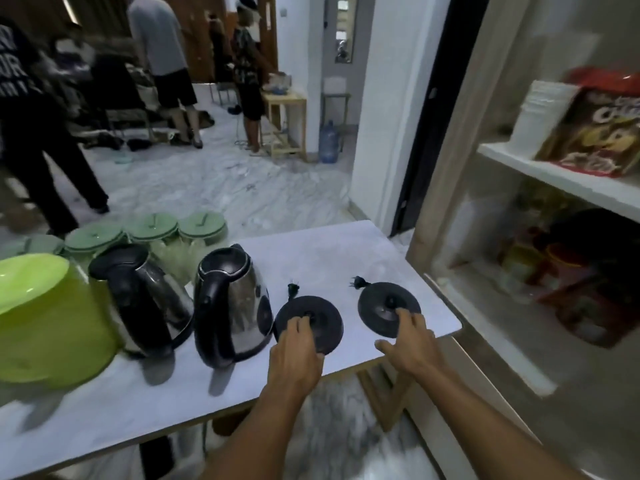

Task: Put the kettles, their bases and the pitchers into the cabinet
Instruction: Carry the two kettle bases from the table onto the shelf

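Note:
Two steel kettles with black handles stand on the white table [346, 258]: the left kettle [152, 289] and the right kettle [242, 306]. To their right lie two round black bases, each with a short plug cord. My left hand [298, 351] grips the left base [325, 323], fingers on top and thumb at its near rim. My right hand [412, 337] has its fingertips on the near edge of the right base [381, 303], thumb spread apart. Several clear pitchers with green lids [152, 226] stand behind the kettles. The open cabinet [554, 174] is at the right.
A lime-green plastic tub [45, 317] stands at the table's left. The cabinet shelves hold a cereal box [595, 133], a stack of white cups [540, 109] and blurred packages below. Several people stand across the marble floor beyond the table, near a water jug [327, 142].

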Motion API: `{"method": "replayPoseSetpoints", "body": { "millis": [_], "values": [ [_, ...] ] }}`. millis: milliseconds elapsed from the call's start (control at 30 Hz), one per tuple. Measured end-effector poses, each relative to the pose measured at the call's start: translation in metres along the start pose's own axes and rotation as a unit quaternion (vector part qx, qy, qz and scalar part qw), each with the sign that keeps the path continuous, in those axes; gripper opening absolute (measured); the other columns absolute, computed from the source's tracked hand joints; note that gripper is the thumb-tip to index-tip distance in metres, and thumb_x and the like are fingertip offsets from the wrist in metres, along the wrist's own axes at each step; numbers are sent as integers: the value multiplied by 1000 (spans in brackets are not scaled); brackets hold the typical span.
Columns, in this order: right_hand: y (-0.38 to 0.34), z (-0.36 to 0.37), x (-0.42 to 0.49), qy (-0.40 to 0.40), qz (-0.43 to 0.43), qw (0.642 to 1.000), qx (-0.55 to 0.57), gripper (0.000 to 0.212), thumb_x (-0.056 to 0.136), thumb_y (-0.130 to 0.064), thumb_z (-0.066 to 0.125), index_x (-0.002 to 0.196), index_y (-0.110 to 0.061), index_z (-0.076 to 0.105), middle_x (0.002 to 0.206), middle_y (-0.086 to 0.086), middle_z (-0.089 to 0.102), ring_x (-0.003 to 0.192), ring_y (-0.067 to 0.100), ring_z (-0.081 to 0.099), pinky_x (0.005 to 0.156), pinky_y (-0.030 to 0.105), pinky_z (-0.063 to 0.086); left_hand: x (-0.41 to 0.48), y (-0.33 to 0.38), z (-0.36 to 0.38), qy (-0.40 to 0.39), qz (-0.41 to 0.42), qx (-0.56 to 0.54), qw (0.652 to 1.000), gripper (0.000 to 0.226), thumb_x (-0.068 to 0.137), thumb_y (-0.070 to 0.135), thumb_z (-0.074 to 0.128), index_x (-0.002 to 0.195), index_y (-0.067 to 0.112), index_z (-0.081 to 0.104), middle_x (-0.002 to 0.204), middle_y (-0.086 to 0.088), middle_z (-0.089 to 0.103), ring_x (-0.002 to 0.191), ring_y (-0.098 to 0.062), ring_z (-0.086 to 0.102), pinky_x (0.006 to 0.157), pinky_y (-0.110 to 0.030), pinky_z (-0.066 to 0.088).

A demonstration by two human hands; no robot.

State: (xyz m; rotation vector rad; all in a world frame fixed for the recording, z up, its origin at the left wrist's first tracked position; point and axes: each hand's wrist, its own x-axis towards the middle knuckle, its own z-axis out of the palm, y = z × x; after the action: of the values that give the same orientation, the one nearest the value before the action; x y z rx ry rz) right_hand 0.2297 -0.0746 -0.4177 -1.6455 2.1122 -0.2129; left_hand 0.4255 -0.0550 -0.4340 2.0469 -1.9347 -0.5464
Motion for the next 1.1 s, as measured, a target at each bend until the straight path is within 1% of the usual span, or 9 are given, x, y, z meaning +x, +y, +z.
{"method": "replayPoseSetpoints", "body": {
  "millis": [100, 233, 333, 533, 733, 867, 967, 1033, 1100],
  "values": [
    [16, 17, 63, -7, 7, 1000, 20, 86, 89, -46, 66, 155, -16, 21, 161, 12, 18, 140, 42, 32, 107, 48, 41, 44, -2, 29, 16, -74, -29, 997, 80, 81, 32, 70, 146, 12, 27, 150, -6, 34, 135, -26, 38, 104, -39, 41],
    [37, 39, 122, -12, 28, 1000, -8, 117, 72, -67, 71, 159, -27, 3, 166, 10, -3, 148, 42, 14, 114, 54, 31, 75, -10, 69, -17, -160, -4, 987, 126, 63, 57, 77, 154, 14, 0, 162, -9, -2, 149, -31, 0, 117, -47, 22],
    [47, 54, 141, -49, 31, 998, -26, 130, 62, -75, 71, 157, -35, -8, 166, 8, -15, 150, 45, 1, 118, 58, 19, 81, -10, 88, -31, -188, 12, 982, 135, 54, 71, 72, 154, 23, -6, 161, -5, -14, 148, -29, -16, 118, -54, 12],
    [49, 58, 144, -36, 20, 999, -23, 116, 57, -70, 66, 151, -42, 5, 165, 0, -8, 145, 45, 11, 113, 56, 23, 88, 0, 82, -30, -202, -9, 979, 127, 49, 64, 75, 148, 47, -3, 161, 2, -10, 147, -33, -10, 116, -54, 18],
    [56, 61, 133, -7, 8, 1000, 2, 105, 60, -61, 67, 149, -32, 20, 162, 2, 10, 143, 45, 22, 116, 51, 25, 78, 1, 78, -106, -153, 48, 981, 137, 42, 59, 83, 149, 36, -1, 157, 7, -4, 145, -32, -1, 107, -55, 32],
    [61, 64, 117, 5, 11, 1000, -13, 108, 56, -68, 65, 148, -32, 22, 160, 2, 15, 137, 44, 30, 109, 51, 33, 52, 5, 86, -52, -104, 96, 989, 111, 53, 46, 80, 143, 28, 18, 146, 8, 18, 130, -25, 22, 90, -44, 43],
    [63, 65, 104, 24, 12, 1000, -11, 107, 56, -64, 69, 148, -30, 26, 158, 4, 19, 130, 44, 36, 105, 49, 35, 39, 7, 90, 5, -101, 94, 990, 92, 62, 39, 73, 139, 28, 25, 141, 10, 27, 124, -21, 29, 91, -40, 42],
    [63, 67, 97, 30, 12, 999, -12, 106, 56, -63, 71, 147, -30, 28, 158, 4, 21, 128, 45, 37, 105, 48, 35, 39, 6, 88, 1, -77, 100, 992, 102, 63, 40, 74, 146, 28, 16, 147, 8, 21, 130, -23, 26, 100, -48, 39],
    [62, 68, 93, 25, 19, 999, -3, 104, 59, -63, 71, 147, -31, 26, 158, 4, 19, 128, 47, 35, 107, 48, 36, 45, 5, 85, -47, -65, 84, 993, 127, 59, 47, 79, 151, 30, -6, 155, 7, 5, 140, -27, 14, 109, -60, 28]
  ]
}}
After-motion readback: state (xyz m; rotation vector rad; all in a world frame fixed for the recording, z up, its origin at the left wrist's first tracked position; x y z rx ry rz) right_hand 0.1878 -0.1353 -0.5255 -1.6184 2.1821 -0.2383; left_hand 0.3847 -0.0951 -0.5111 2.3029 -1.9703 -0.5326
